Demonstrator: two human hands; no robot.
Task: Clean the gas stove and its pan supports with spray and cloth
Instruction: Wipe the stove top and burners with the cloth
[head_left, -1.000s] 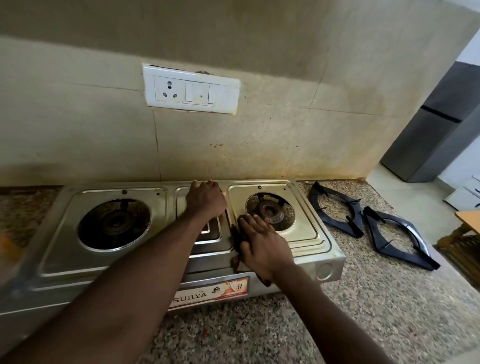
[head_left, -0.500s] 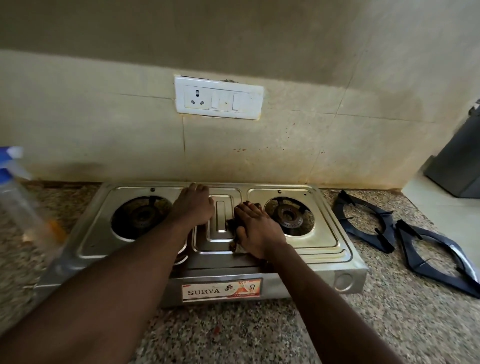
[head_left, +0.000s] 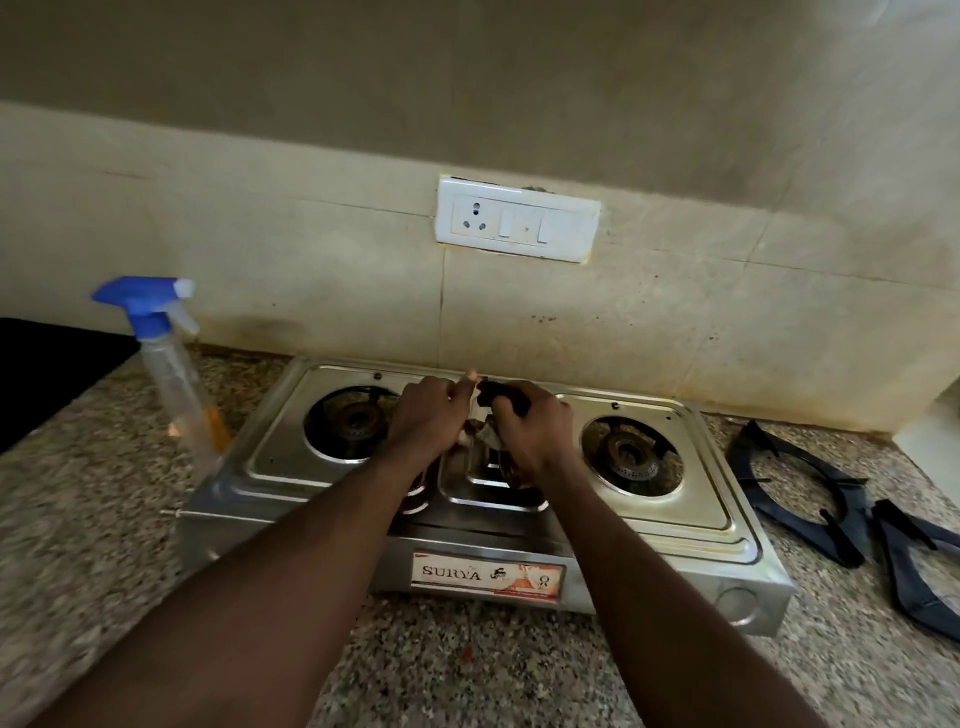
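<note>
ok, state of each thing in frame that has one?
gas stove: bare, burners unlit.
pan supports: off the stove, lying on the counter to its right.
spray bottle: upright on the counter left of the stove, untouched.
cloth: bunched, held over the stove's middle.
left hand: pinching the cloth.
right hand: gripping the cloth.

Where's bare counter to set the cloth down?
Free: countertop in front of the stove, between the forearms, and in front of the spray bottle. Crowded: right of stove, two pan supports; stove centre, left hand and right hand on the cloth.
</note>
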